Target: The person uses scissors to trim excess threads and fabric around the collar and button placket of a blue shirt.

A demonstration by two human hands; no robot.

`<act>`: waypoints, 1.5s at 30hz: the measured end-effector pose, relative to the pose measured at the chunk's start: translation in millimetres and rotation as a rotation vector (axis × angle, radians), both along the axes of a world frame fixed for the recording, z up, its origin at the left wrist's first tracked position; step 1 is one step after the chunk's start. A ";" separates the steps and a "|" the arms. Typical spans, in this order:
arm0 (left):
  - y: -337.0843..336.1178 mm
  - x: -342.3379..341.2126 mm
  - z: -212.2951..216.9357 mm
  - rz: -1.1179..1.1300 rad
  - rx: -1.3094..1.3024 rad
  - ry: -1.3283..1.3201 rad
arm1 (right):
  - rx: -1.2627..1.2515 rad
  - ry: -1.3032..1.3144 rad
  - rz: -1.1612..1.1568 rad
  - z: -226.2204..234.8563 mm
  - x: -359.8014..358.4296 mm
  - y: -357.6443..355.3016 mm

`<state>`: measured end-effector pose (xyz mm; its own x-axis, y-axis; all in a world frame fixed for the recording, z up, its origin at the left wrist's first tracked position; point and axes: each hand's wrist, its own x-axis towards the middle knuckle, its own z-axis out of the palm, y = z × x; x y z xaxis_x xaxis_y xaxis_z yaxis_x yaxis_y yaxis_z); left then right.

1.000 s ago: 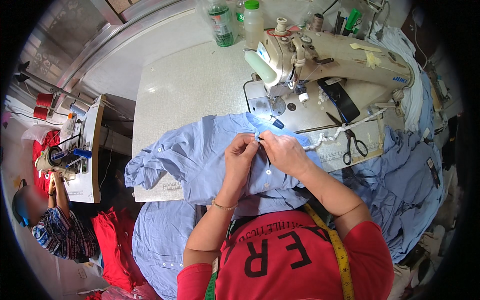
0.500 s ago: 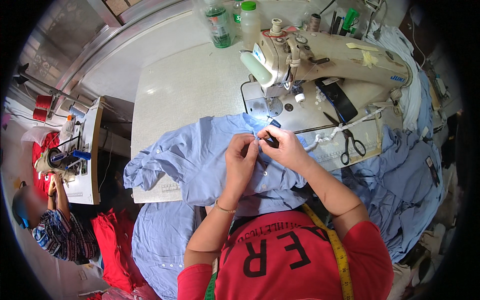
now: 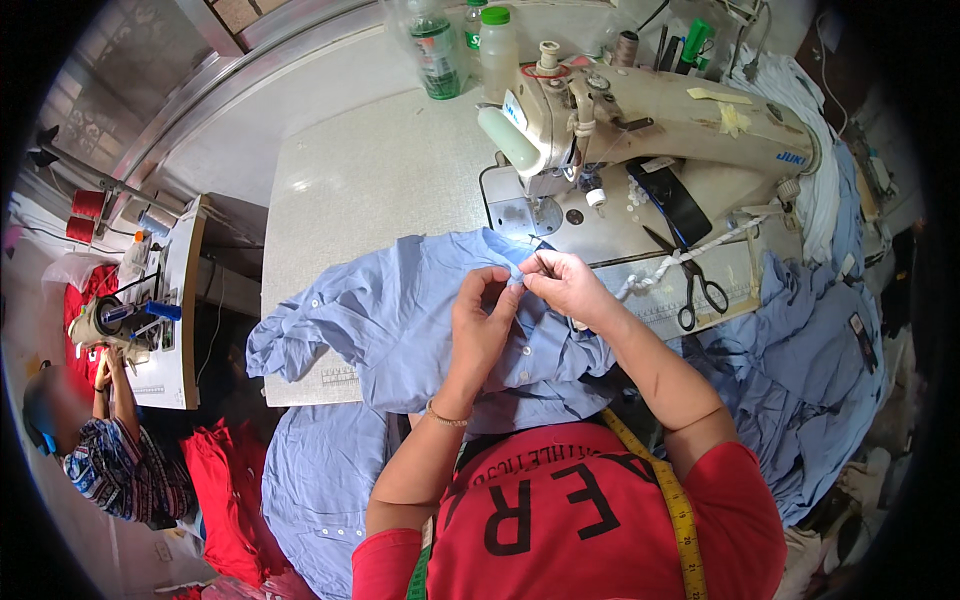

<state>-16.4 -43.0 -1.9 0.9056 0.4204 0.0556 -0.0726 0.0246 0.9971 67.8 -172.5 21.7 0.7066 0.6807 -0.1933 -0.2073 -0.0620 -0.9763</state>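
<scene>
Pinched by left fingers [image 3: 488, 275] and right fingers [image 3: 549, 262]: blue shirt [image 3: 415, 310], at neck edge [image 3: 516, 272]; right loop tighter than before, apparently for control.

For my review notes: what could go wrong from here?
The blue shirt reaches over the table's front edge, so it might slide if the left hand and right hand let go. The nearby scissors could get knocked by the right forearm. Small white pieces, perhaps buttons, lie loose by the sewing machine and might scatter.
</scene>
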 end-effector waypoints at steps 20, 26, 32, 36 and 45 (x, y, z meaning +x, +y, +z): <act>9.6 4.0 -2.4 -0.052 0.135 -0.060 | -0.213 -0.657 -0.113 14.8 -11.8 -3.8; 11.2 4.6 -4.6 -0.053 0.198 -0.086 | -0.359 -0.773 -0.021 21.0 -11.1 -10.2; 10.9 5.1 -6.0 -0.049 0.227 -0.085 | -0.368 -0.788 -0.028 19.3 -10.7 -11.0; 10.7 5.0 -6.1 -0.044 0.212 -0.097 | -0.355 -0.771 -0.035 17.5 -10.7 -10.2; 9.8 4.8 -5.2 -0.024 0.257 -0.096 | -0.370 -0.742 -0.047 16.6 -12.0 -8.6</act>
